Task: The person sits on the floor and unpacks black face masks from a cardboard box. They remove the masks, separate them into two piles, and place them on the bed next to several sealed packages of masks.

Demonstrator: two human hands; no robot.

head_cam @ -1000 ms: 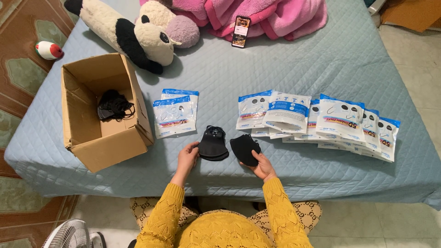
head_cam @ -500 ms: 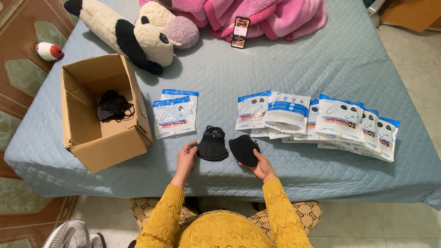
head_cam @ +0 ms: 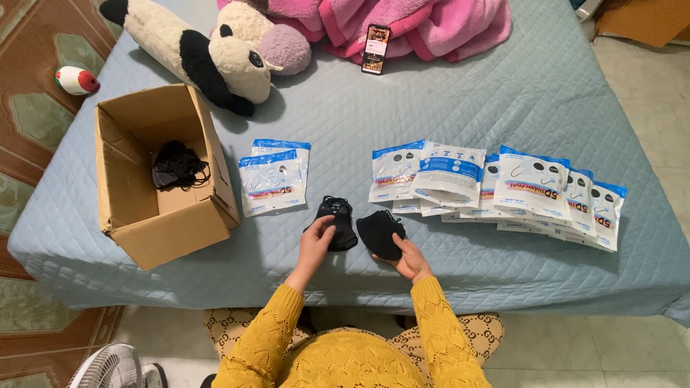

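Blue bedspread: white-blue packets fanned right; each hand's grip pinches a black mask.

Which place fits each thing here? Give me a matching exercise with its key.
Things:
1. phone
2. cardboard box
3. plush toy
4. long row of packets

Places:
A. on the pink blanket's edge
B. bed's left side, black masks inside
C. right of the hands
D. far side, behind the box

Pairs: 1-A, 2-B, 3-D, 4-C
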